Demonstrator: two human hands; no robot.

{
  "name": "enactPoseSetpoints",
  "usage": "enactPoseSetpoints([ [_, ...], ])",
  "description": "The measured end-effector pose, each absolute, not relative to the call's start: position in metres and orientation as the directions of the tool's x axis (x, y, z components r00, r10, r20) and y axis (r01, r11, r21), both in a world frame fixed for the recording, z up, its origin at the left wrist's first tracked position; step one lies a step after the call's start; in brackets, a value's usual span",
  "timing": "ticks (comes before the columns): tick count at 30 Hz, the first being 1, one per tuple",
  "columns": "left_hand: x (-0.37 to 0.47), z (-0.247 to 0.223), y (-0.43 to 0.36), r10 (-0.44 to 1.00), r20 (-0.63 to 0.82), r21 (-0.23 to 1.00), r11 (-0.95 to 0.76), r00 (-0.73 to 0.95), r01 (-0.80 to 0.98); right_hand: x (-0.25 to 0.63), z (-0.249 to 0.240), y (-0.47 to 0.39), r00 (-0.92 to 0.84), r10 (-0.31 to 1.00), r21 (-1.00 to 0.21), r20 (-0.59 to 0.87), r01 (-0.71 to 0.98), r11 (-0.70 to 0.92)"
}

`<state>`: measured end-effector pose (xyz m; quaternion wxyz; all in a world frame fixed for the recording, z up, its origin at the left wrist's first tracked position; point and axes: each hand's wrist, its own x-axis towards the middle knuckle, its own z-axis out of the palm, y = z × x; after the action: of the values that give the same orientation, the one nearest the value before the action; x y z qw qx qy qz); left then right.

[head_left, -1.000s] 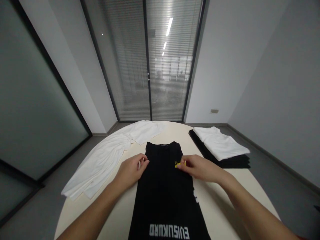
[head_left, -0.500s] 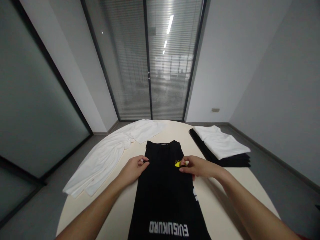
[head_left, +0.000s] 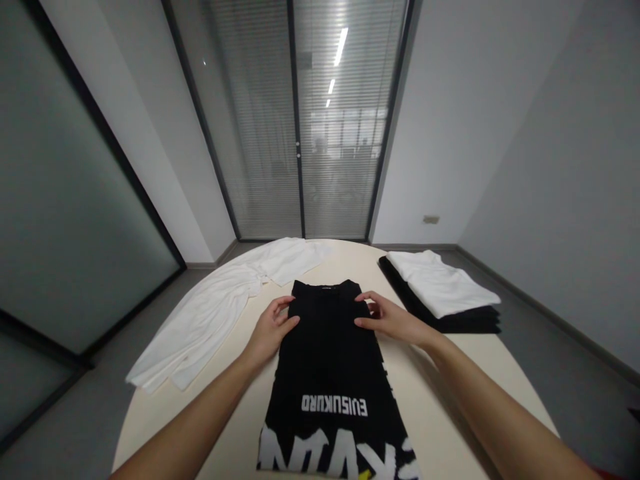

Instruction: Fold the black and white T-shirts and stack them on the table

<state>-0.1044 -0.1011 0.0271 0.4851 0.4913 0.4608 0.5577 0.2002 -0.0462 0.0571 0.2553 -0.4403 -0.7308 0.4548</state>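
A black T-shirt [head_left: 330,353] with white lettering lies folded lengthwise into a long strip on the table in front of me, its collar at the far end. Upside-down letters cross its middle, and large white shapes with a bit of yellow show at the near end. My left hand [head_left: 273,327] rests at the shirt's left edge, thumb and fingers apart. On the opposite edge is my right hand [head_left: 387,320], its thumb and fingers likewise spread over the black cloth. Neither hand pinches the fabric.
A white garment [head_left: 210,307] lies spread along the left side of the round cream table [head_left: 235,427]. At the back right, a folded white garment [head_left: 443,283] sits on top of folded black cloth [head_left: 465,321]. Beyond the table stands a glass partition with blinds [head_left: 340,180].
The hands have let go of the shirt layer they pinched, and their fingers have spread. The printed lettering has shifted farther from me, large white print now shows near me, and the yellow patch is covered.
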Motion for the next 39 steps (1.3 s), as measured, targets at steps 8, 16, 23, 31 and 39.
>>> enactPoseSetpoints([
  [8, -0.106, 0.029, -0.104, 0.985, 0.172, 0.982, -0.171, 0.007, -0.076, 0.181, 0.054, -0.052, -0.565, 0.823, -0.929, 0.057, 0.273, 0.251],
  [16, -0.114, 0.043, -0.113, 0.93, 0.271, 0.961, -0.275, 0.247, -0.02, 0.182, 0.079, -0.069, -0.743, 0.669, -0.867, -0.004, 0.336, 0.367],
  [23, -0.12, 0.048, -0.115, 0.889, 0.214, 0.959, -0.271, 0.404, 0.088, 0.182, 0.082, -0.073, -0.745, 0.666, -0.842, 0.015, 0.35, 0.41],
  [31, -0.123, 0.049, -0.114, 0.946, 0.163, 0.983, -0.18, 0.279, 0.035, 0.18, 0.074, -0.064, -0.606, 0.779, -0.948, 0.164, 0.12, 0.293],
  [39, -0.129, 0.056, -0.124, 0.732, 0.094, 0.731, -0.511, 0.675, 0.452, 0.191, 0.055, -0.047, -0.587, 0.807, -0.912, 0.06, 0.297, 0.283],
])
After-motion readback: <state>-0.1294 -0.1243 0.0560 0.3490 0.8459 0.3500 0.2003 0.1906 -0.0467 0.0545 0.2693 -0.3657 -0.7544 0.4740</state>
